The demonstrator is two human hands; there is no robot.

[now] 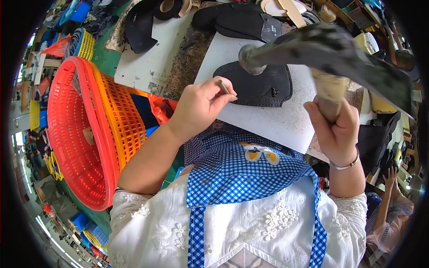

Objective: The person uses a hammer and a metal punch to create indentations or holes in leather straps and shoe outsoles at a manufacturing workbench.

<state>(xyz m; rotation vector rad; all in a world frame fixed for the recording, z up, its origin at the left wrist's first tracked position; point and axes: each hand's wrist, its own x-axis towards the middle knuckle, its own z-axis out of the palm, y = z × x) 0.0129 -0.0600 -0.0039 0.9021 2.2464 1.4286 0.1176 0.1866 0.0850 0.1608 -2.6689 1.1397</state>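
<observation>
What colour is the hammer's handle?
The handle is light tan, best seen in the head view.

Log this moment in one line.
left hand: grips short metal rod | right hand: holds hammer by wooden handle | below: flat black piece on white board | left side: red basket

Head-worn fisheye; faces down past apron (pixel 219 181) onto nearby white board (pixel 279 123).

Hands (pixel 199 107) hold a metal rod (pixel 223 86) and hammer (pixel 308 48).
</observation>
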